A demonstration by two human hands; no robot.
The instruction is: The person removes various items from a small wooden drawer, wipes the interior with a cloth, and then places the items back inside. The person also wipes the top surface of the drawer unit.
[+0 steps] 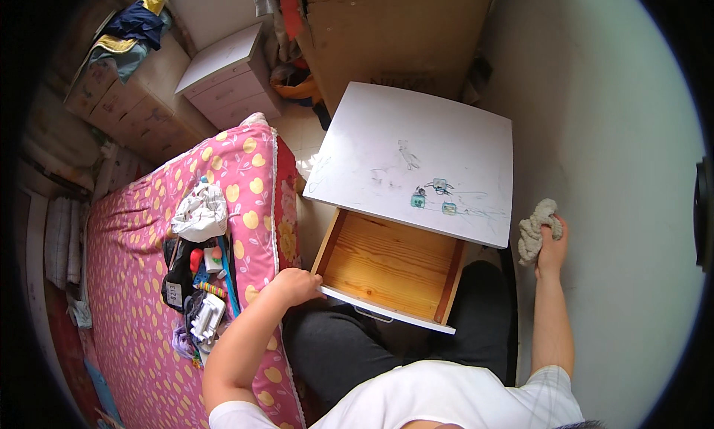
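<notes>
A white bedside cabinet (357, 144) with scribbles and drawings on its top stands before me. Its wooden drawer (385, 256) is pulled out over my lap, and bare wood grain shows inside. My left hand (304, 285) grips the drawer's front left corner. At the right, beside the wall, my right hand (552, 245) holds a crumpled, pale cloth (536, 233) off the cabinet.
Left of the cabinet is a bed with a pink patterned cover (139, 273). On it lie a white bag (201, 212), a black bag and several small toys. Behind stand a large brown panel (396, 33) and a white chest of drawers (228, 83). A wall (613, 206) runs along the right.
</notes>
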